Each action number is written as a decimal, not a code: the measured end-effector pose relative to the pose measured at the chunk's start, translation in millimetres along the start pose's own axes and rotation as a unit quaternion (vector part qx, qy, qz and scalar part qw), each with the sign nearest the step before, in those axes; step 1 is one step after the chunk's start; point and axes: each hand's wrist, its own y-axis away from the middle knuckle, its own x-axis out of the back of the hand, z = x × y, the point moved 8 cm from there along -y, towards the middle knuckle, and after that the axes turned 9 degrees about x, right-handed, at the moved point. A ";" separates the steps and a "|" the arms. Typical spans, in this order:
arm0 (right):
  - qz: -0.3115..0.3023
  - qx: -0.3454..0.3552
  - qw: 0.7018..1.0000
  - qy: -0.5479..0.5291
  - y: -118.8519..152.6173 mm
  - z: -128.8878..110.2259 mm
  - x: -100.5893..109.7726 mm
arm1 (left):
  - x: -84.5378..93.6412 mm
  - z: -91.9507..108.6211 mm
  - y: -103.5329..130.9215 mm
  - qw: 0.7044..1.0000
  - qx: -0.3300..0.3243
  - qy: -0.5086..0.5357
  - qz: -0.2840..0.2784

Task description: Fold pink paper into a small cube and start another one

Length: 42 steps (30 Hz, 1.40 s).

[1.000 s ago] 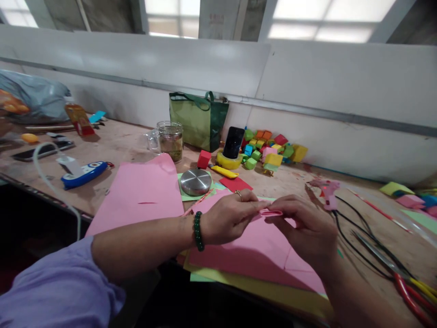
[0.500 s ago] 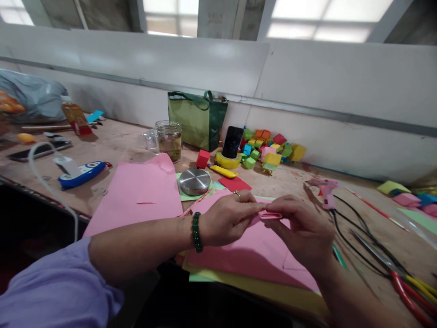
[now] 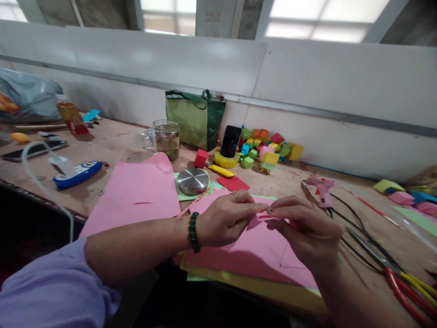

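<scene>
A small folded piece of pink paper (image 3: 267, 217) is pinched between both hands, above a stack of coloured sheets. My left hand (image 3: 227, 216), with a green bead bracelet on its wrist, grips the paper's left end between thumb and forefinger. On the other end, the fingertips of my right hand (image 3: 303, 228) are closed round it. Under the hands lies a large pink sheet (image 3: 246, 259) on top of yellow and green ones. Another pink sheet (image 3: 136, 191) with a short slit lies to the left.
A round metal weight (image 3: 192, 181) stands beyond the left hand. Behind are a glass mug (image 3: 166, 141), a phone (image 3: 231, 141) on yellow tape, and several paper cubes (image 3: 269, 158). At right lie a pink glue gun (image 3: 321, 189) and red-handled scissors (image 3: 392, 278).
The folded paper now looks flatter, its open loop pressed narrower. My right hand has opened slightly away to the right, still gripping. The view has shifted a little.
</scene>
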 end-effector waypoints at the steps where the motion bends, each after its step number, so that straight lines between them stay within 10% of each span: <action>1: -0.002 0.000 1.000 -0.001 -0.3 -0.1 -0.5 | -0.3 -0.2 0.0 1.000 0.002 0.002 -0.002; 20: -0.082 0.023 0.983 0.164 -9.1 -7.4 -17.5 | -18.7 -8.6 0.1 0.993 0.064 -0.030 -0.097; 32: -0.001 -0.210 0.977 0.048 16.4 42.2 -16.8 | -27.4 -35.7 -2.0 0.973 0.195 0.040 -0.114; 42: 0.067 -0.211 0.971 0.089 22.8 55.2 -6.6 | -30.5 -55.3 2.1 0.960 0.252 0.046 -0.111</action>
